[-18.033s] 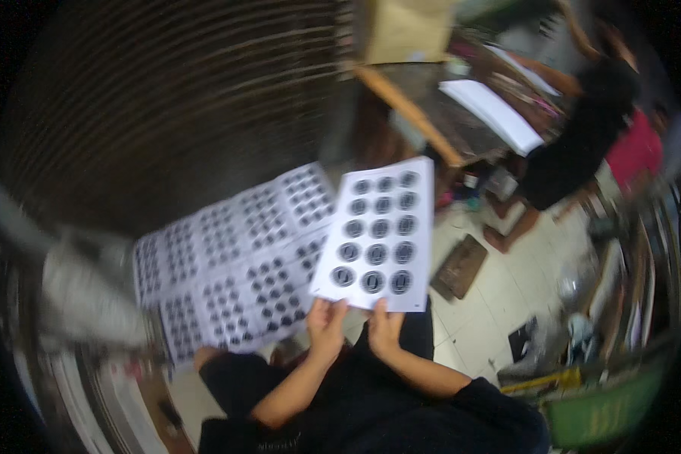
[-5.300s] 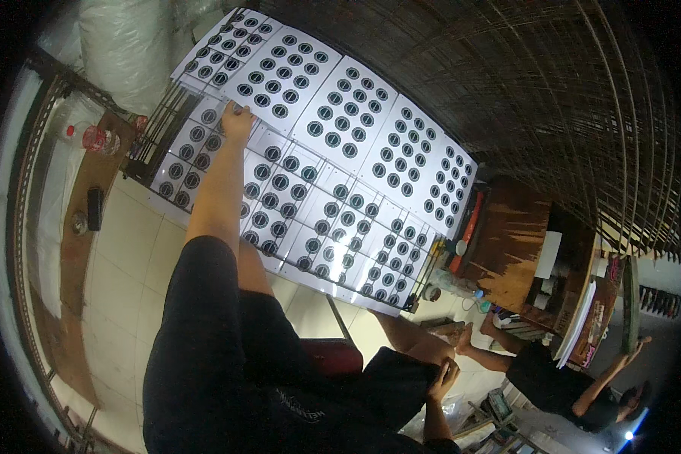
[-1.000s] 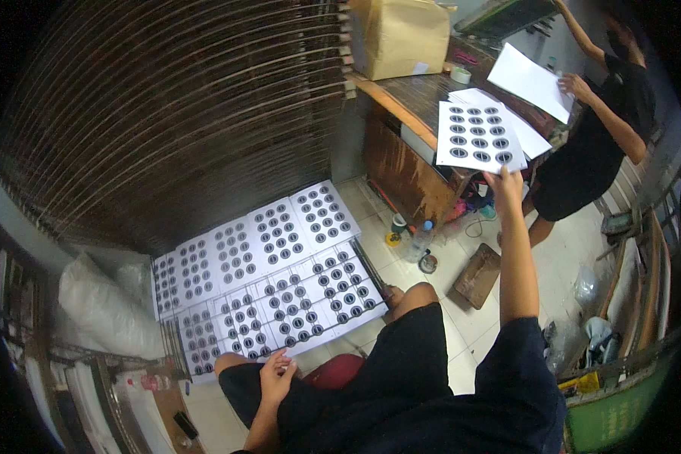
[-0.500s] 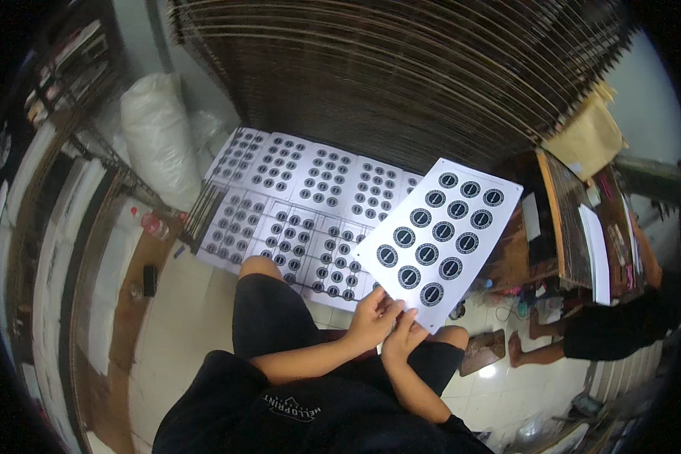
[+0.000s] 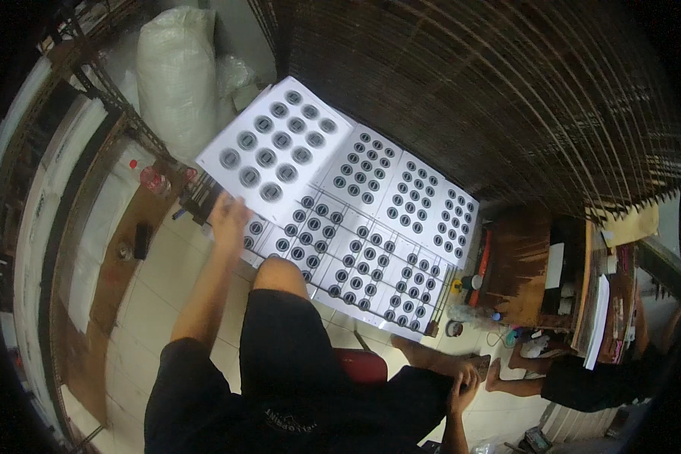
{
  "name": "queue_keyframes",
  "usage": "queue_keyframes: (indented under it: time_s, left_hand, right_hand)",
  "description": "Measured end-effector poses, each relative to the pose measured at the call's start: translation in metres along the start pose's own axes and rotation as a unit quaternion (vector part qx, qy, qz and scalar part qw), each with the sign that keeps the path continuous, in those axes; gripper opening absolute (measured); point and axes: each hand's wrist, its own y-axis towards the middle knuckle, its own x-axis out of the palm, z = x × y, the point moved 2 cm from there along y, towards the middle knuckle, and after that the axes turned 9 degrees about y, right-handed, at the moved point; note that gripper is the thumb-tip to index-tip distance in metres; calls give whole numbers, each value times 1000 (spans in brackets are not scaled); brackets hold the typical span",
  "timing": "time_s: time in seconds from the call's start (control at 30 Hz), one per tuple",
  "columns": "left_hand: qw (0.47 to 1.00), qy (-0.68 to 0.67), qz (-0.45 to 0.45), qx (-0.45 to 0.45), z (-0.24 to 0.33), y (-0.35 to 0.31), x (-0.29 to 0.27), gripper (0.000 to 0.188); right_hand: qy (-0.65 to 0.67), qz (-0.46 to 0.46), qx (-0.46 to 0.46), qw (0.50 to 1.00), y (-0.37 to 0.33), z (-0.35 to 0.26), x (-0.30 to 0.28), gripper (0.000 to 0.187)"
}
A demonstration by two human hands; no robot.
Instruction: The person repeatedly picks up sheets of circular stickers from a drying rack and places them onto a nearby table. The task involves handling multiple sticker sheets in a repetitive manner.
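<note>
My left hand (image 5: 229,218) is closed on the near edge of a white sheet (image 5: 274,148) printed with rows of dark round labels. The sheet is tilted above the left part of a wire rack shelf (image 5: 435,327), and motion blurs its print. More sheets of the same kind (image 5: 365,170) lie side by side on that shelf in two rows, the nearer row partly under thin wires. My right hand (image 5: 465,387) is away from the sheets, near my right knee. Its fingers are loosely curled, and nothing shows in them.
Raised wire shelves (image 5: 461,98) slant over the far side. A wrapped white bundle (image 5: 175,83) stands at the far left, near a pink-red bottle (image 5: 153,180). At the right is a wooden cabinet (image 5: 516,253); beside it are another person's legs (image 5: 522,387). A red stool (image 5: 362,366) is beneath me.
The sheet has swung from the right over to the left part of the shelf, now in my left hand alone. My right hand has let go and moved down beside my right leg.
</note>
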Motion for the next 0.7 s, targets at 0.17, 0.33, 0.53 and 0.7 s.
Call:
queue_keyframes:
  time_s: [0.17,0.33,0.53,0.7]
  left_hand:
    - [995,-60,70,-42,-42,141,-25,51]
    - [992,-46,94,-65,-94,251,-16,45]
    - [995,14,81,-60,-146,301,-7,29]
    - [985,135,100,-28,-188,337,-24,29]
  right_hand:
    - [-20,16,87,996,-17,54,-4,50]
    - [-72,24,107,991,-13,54,-4,45]
    - [-99,-3,119,988,1,25,0,45]
    - [-132,-25,137,981,13,18,4,48]
